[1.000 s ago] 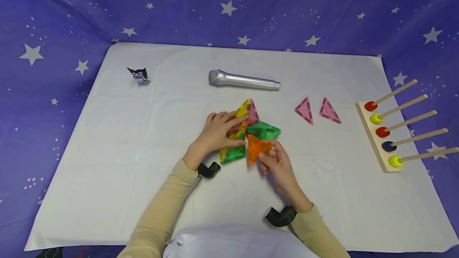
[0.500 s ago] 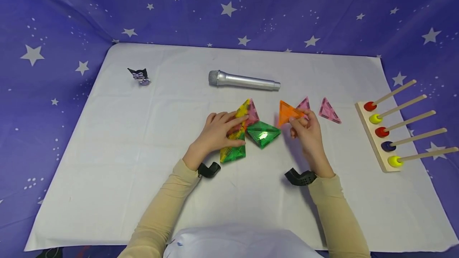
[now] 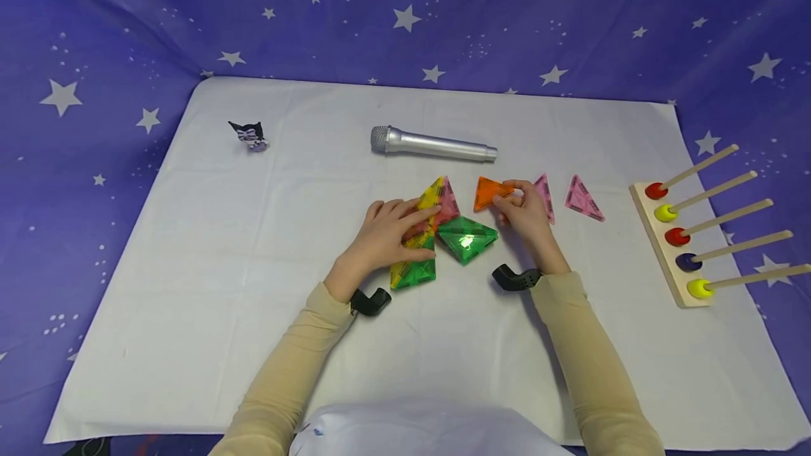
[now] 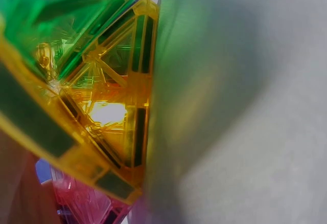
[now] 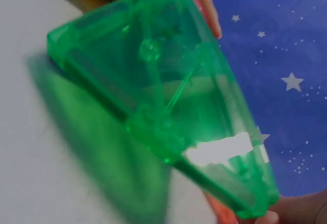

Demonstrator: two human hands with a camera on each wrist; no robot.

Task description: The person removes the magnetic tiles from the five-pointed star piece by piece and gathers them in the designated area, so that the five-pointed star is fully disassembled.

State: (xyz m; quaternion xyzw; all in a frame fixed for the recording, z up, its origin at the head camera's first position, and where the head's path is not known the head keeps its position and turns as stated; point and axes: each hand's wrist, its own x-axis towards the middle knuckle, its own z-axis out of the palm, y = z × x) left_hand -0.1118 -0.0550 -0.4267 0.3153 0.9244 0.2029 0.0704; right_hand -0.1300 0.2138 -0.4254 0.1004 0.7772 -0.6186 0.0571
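Note:
My left hand (image 3: 383, 234) rests on a cluster of translucent triangular magnetic tiles, thumb and fingers spread over it. Yellow (image 3: 431, 193), pink (image 3: 449, 201) and green (image 3: 416, 275) tiles show around the fingers. On the cluster's right side juts a raised green section (image 3: 467, 238), large in the right wrist view. Thumb and fingers of my right hand (image 3: 529, 220) pinch an orange triangular tile (image 3: 488, 193) beyond that green section. One loose pink tile (image 3: 544, 195) is partly hidden behind the right hand. In the left wrist view a yellow tile (image 4: 139, 88) fills the near foreground.
Another pink tile (image 3: 583, 199) lies further right. A wooden peg rack (image 3: 659, 245) with coloured beads stands at the right edge. Beyond the tiles lies a silver microphone (image 3: 437, 145); a small black-and-purple figure (image 3: 250, 136) is at the back left.
My right hand has taken the orange tile away from the cluster's near side, out to the right, then slightly back left and farther from me. The left hand has stayed put.

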